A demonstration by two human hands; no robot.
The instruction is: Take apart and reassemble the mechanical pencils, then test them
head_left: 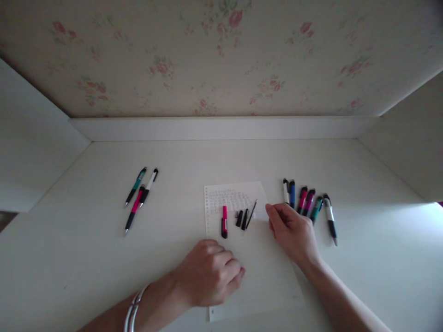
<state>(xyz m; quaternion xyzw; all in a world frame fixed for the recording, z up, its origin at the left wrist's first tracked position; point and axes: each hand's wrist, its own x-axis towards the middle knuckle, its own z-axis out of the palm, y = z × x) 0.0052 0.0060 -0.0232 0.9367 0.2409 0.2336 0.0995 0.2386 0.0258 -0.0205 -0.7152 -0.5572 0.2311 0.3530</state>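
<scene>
Three click pens lie well apart from the hands at the far left of the white desk [86, 258]: a teal pen [135, 186], a white pen [149, 185] just beside it, and a pink pen [134, 211] nearer the front, its upper end meeting the white one.

The left hand [207, 272] rests at the front on the lower left part of a sheet of paper [263, 272], with a silver bangle [133, 310] on its wrist. Its fingers are curled under and drawn together in a loose fist. Whether anything sits inside it cannot be told.

The sheet has a punched left edge and faint handwriting across its top. A taken-apart pen lies in its upper half, beyond the left hand's knuckles. From left to right, the parts are a pink pen barrel [224, 221] with a black end, two short black pieces [239, 218] side by side, and a thin dark refill [251, 214] leaning to the right. Neither hand touches these parts.

The right hand [292, 232] lies palm down at the sheet's right edge. Its fingers are loosely bent and close together, with the tips on the paper's edge near the refill, and they clamp nothing that shows.

A row of six pens [302, 199] fans out just behind and beside this hand, in white, blue, pink, magenta, teal and white. The hand covers the lower ends of some of them.
</scene>
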